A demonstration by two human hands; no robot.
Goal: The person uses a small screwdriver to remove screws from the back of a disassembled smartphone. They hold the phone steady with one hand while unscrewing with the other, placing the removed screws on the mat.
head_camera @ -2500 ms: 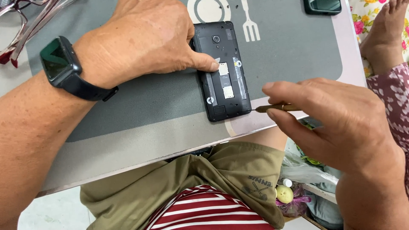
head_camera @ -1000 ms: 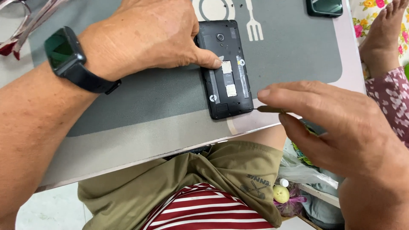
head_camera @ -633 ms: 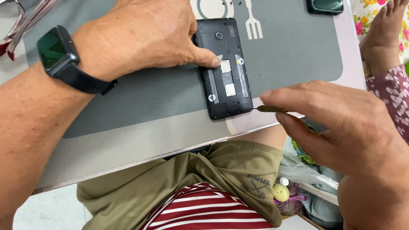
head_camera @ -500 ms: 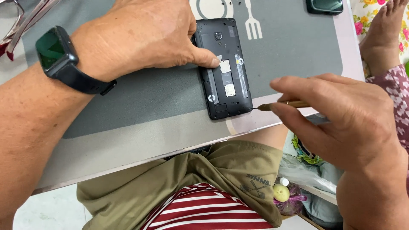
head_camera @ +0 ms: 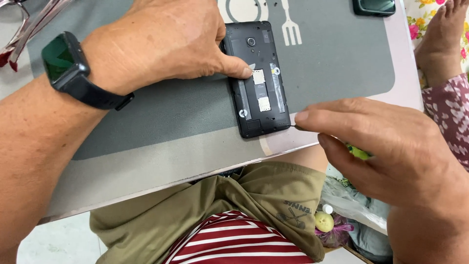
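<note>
One black rectangular phone with its back cover off [head_camera: 258, 80] is lying lengthwise on a grey rubbery place mat [head_camera: 161, 112], near the mat's front edge; the phone serves as landmark for all entries below.

Hands, two. The left hand [head_camera: 166, 46] is lying to the left of the phone, fingers curled together, thumb tip pressing down on the phone's left side beside the pale card slots. A black square-faced wristwatch [head_camera: 66, 61] is sitting on that wrist, well left of the phone. The right hand [head_camera: 391, 146] is hovering to the right of the phone, thumb and fingers pinching a thin tool with a dark metal tip and a yellow-green handle [head_camera: 359, 152]; the tip is touching or just beside the phone's lower right corner, which of the two cannot be told. Most of the tool is hidden by the fingers.

Other items. One second dark device [head_camera: 373, 6] is lying beyond the phone to the upper right, cut by the frame edge. One pair of glasses [head_camera: 29, 22] is lying far to the upper left, partly out of view. White plate and fork outlines printed on the mat are showing just above the phone.

Surface and room. The mat is resting on a pale table [head_camera: 146, 171]. Right of the phone, past the table edge, another person's bare foot [head_camera: 442, 44] and floral sleeve [head_camera: 449, 112] are showing.
</note>
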